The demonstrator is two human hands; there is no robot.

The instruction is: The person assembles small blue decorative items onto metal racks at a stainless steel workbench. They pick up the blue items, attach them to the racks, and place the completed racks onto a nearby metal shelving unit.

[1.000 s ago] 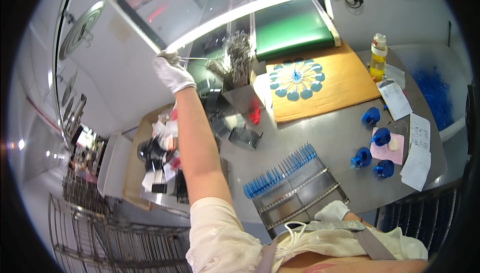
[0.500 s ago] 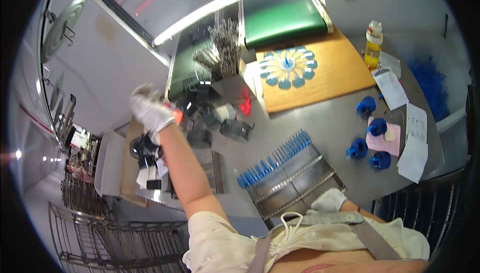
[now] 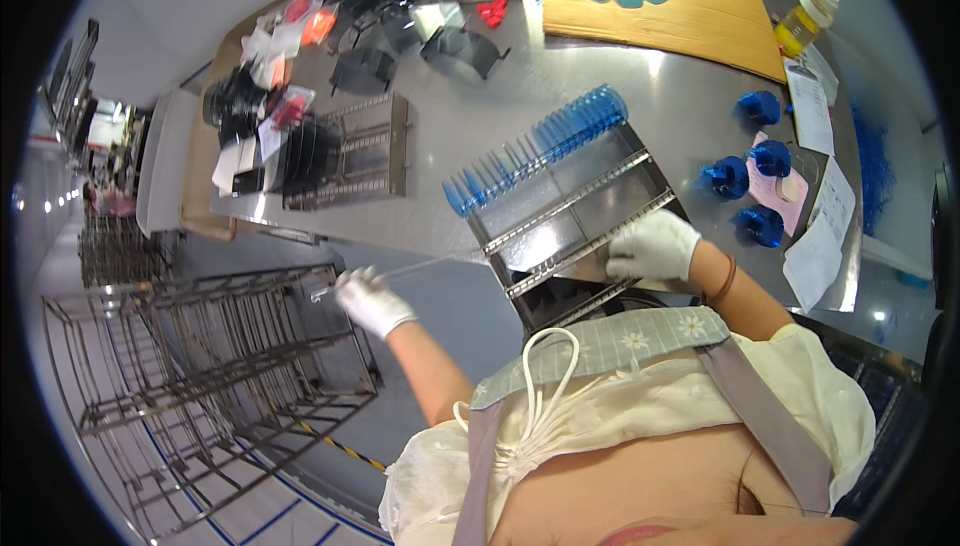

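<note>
A metal slotted rack (image 3: 570, 216) stands near the table's front edge, with a row of blue translucent round pieces (image 3: 540, 146) lined up along its far side. My right hand (image 3: 652, 246), in a white glove, has its fingers curled on the rack's near right part. Off the table's front edge, my left hand (image 3: 372, 301), also gloved, is closed on a thin rod (image 3: 430, 264) that reaches toward the rack's left corner. A small shiny end shows on the other side of that hand. What exactly the rod is stays too fine to tell.
Another slotted rack (image 3: 375, 151) with dark curved pieces stands left. Black visors (image 3: 460, 51) lie behind it. Blue rolls (image 3: 760, 226), papers (image 3: 820, 236) and a yellow bottle (image 3: 805, 21) line the right. A wire-frame trolley (image 3: 220, 376) stands on the floor at lower left.
My left hand has come back from above the far left items to the table's front, now with a thin rod. My right hand stays at the rack. The view has tilted down.
</note>
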